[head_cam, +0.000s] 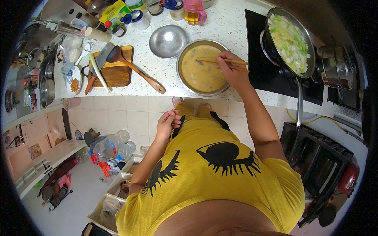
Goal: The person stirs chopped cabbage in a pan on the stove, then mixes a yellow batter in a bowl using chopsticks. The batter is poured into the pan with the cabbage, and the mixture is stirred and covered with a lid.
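My right hand grips a pair of wooden chopsticks, their tips in the yellowish batter that fills a metal bowl near the counter's front edge. Darker bits show in the batter. My left hand hangs below the counter edge, fingers loosely curled, with nothing visible in it. An upturned or empty shallow metal bowl sits just behind and left of the batter bowl. Right of my right hand, a frying pan holds chopped pale green vegetable over the black cooktop.
On the left, a wooden cutting board bears a cleaver, a green onion stalk and a wooden spatula. A white plate holds small brown pieces. Jars and a pink-lidded oil jug line the back. The pan's handle overhangs the front edge.
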`<move>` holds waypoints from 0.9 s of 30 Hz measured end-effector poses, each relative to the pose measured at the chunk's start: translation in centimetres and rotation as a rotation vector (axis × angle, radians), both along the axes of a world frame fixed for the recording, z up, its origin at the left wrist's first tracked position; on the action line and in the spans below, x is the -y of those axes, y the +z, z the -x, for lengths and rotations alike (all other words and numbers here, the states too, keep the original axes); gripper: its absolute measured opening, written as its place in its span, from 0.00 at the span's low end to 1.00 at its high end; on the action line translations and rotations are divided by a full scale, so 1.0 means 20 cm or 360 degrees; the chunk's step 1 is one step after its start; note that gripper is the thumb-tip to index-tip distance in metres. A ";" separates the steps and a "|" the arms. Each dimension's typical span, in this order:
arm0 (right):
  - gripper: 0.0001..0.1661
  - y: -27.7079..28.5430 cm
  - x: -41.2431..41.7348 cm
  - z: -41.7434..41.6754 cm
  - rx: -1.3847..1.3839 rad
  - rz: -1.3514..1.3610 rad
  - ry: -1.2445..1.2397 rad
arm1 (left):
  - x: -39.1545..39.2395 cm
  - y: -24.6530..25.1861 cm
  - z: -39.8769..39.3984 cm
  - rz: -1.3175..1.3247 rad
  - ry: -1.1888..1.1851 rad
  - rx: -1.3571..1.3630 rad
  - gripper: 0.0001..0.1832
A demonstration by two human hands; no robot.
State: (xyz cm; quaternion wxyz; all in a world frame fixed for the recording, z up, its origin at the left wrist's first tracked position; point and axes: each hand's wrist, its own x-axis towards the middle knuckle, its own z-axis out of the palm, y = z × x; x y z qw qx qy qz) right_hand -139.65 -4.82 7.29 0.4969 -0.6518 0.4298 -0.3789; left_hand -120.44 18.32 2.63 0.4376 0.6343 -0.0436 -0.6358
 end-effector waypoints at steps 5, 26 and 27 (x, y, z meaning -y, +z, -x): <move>0.05 0.06 -0.03 -0.08 0.0012 -0.0006 0.0017 | 0.00 0.00 -0.02 0.0031 0.0002 0.0027 0.13; 0.05 0.04 -0.05 -0.30 -0.0540 0.0357 -0.0039 | 0.05 -0.10 -0.19 0.0062 0.0039 0.0097 0.13; 0.05 0.05 -0.06 -0.31 -0.0590 0.0370 -0.0060 | 0.05 -0.10 -0.20 0.0061 0.0034 0.0099 0.13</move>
